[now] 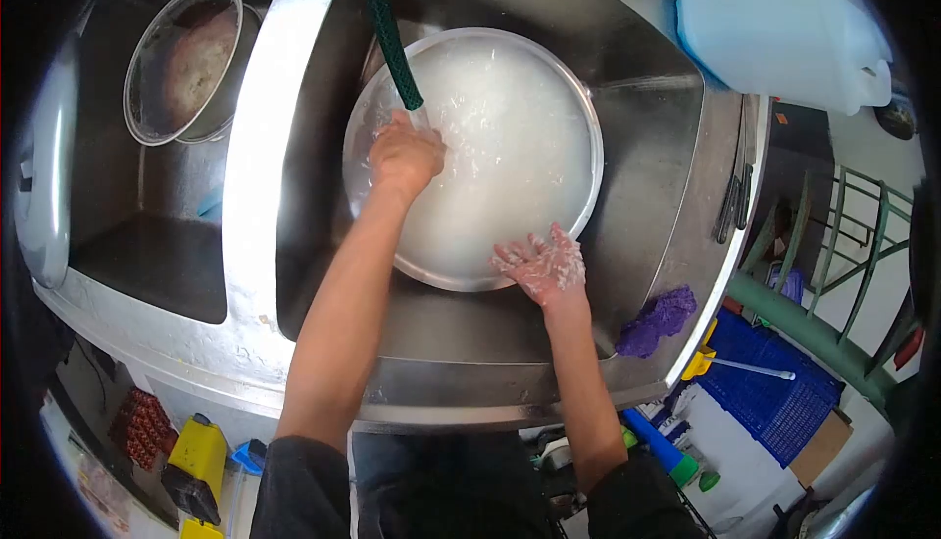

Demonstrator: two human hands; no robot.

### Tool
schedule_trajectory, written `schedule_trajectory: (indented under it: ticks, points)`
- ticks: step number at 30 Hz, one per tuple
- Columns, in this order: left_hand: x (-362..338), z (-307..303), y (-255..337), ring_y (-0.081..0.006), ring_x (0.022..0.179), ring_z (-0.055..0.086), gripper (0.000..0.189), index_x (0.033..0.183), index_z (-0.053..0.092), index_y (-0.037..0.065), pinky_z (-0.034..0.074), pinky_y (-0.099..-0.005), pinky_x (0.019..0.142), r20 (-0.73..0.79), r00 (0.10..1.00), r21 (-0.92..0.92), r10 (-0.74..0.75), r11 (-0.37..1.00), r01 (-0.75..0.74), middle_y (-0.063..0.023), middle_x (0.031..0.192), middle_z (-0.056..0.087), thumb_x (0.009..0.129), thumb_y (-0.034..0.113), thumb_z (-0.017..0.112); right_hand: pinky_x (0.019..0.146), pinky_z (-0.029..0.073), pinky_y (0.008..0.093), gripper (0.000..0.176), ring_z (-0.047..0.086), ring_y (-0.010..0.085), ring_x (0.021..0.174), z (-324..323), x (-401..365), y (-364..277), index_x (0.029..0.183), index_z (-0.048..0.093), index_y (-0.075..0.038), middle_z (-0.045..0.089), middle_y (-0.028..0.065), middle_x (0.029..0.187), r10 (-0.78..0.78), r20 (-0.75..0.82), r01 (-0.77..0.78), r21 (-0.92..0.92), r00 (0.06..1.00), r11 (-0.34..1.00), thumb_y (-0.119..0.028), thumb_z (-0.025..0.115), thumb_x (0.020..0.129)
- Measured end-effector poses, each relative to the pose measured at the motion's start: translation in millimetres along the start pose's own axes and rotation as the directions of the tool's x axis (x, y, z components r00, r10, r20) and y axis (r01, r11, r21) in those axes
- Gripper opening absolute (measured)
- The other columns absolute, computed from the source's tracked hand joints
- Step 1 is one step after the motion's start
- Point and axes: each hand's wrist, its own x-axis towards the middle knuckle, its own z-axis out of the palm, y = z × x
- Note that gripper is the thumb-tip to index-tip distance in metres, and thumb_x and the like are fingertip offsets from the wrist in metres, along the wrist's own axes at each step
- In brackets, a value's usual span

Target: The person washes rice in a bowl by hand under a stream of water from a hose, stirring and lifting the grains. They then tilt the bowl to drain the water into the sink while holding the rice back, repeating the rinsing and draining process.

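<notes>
A large round metal bowl full of cloudy, whitish water stands in the right basin of a steel sink. From above, a dark green hose with a clear end reaches over the bowl's left part. My left hand is closed round that clear end, above the water. At the bowl's lower right rim is my right hand, palm up with fingers spread, holding nothing but speckled with small white grains.
In the left basin sits a round transparent container. A purple scrubber lies at the sink's right front corner, knives on the right edge. A bluish plastic jug is at upper right, a blue crate below right.
</notes>
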Motion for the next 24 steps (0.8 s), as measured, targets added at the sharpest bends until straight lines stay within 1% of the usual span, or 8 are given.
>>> schedule_trajectory:
  ticks: [4,5,6,10,12,16,18,24]
  points:
    - [-19,-16,13,-0.0363,0.132,0.042,0.066,0.137,0.042,-0.006,0.033,-0.04,0.11,0.104,0.983,-0.119,-0.152,0.979,0.164,-0.0231,0.14,0.045,0.094,0.044,0.036,0.107,0.027,0.0621,0.075,0.034,0.0414,0.133,-6,49,-7,0.149,0.011,-0.006,0.016,0.02,0.154,0.242,-0.191,-0.221,0.124,0.951,0.967,-0.049,0.042,0.096]
    - [1,7,4,-0.0361,0.134,0.038,0.065,0.136,0.045,-0.004,0.032,-0.0395,0.111,0.167,0.983,-0.185,-0.075,0.977,0.106,-0.0238,0.142,0.042,0.094,0.045,0.034,0.105,0.03,0.0616,0.069,0.038,0.039,0.13,-39,88,-6,0.146,0.021,-0.006,0.027,0.0185,0.15,-0.04,0.073,0.073,-0.52,0.996,0.851,-0.049,0.041,0.096]
    - [11,21,-2,-0.0359,0.136,0.035,0.065,0.134,0.047,-0.003,0.03,-0.039,0.112,0.225,0.974,-0.252,0.006,0.966,0.053,-0.0244,0.144,0.039,0.095,0.046,0.031,0.103,0.032,0.061,0.064,0.043,0.0367,0.128,-56,110,-4,0.143,0.031,-0.006,0.038,0.0171,0.146,-0.095,0.442,0.447,-0.832,0.892,0.328,-0.049,0.039,0.096]
    - [-21,-12,0,-0.0361,0.137,0.032,0.067,0.136,0.045,-0.001,0.026,-0.0408,0.114,0.254,0.962,-0.499,0.097,0.865,0.044,-0.0238,0.146,0.035,0.094,0.049,0.028,0.099,0.039,0.0562,0.057,0.051,0.0328,0.12,-13,113,23,0.133,0.048,-0.007,0.054,0.0119,0.133,-0.088,-0.024,0.085,-0.1,0.996,0.991,-0.049,0.036,0.096]
    - [-16,-11,-2,-0.0357,0.138,0.032,0.07,0.14,0.04,0.003,0.025,-0.0397,0.114,0.321,0.945,-0.526,0.061,0.841,0.124,-0.0203,0.145,0.039,0.094,0.054,0.025,0.095,0.042,0.053,0.052,0.053,0.0319,0.116,-77,189,18,0.126,0.056,-0.009,0.055,0.0104,0.131,-0.424,0.717,0.801,-0.597,0.554,0.038,-0.047,0.035,0.097]
    - [-4,29,-21,-0.037,0.134,0.036,0.082,0.145,0.032,0.001,0.029,-0.0422,0.112,0.076,0.988,-0.862,0.131,0.507,-0.002,-0.0222,0.149,0.032,0.093,0.064,0.02,0.095,0.043,0.052,0.051,0.053,0.0314,0.116,-46,201,16,0.126,0.055,-0.009,0.055,0.0105,0.13,-0.403,0.698,0.792,-0.596,0.592,0.131,-0.046,0.035,0.097]
    - [12,40,-30,-0.03,0.14,0.027,0.08,0.15,0.021,0.009,0.027,-0.0424,0.111,0.354,0.93,-0.93,0.098,0.138,0.34,-0.0124,0.155,0.024,0.093,0.064,0.022,0.095,0.043,0.0514,0.051,0.053,0.031,0.116,-41,198,7,0.126,0.055,-0.009,0.056,0.0105,0.13,-0.39,0.68,0.778,-0.591,0.622,0.211,-0.046,0.036,0.097]
    - [8,51,-43,-0.0337,0.118,0.051,0.071,0.14,0.041,0.006,0.043,-0.0499,0.098,0.413,0.91,-0.867,0.044,-0.287,0.407,-0.018,0.139,0.045,0.095,0.058,0.025,0.095,0.044,0.0494,0.049,0.053,0.03,0.116,-8,201,-7,0.125,0.055,-0.009,0.056,0.0106,0.128,-0.37,0.611,0.712,-0.559,0.7,0.424,-0.044,0.037,0.097]
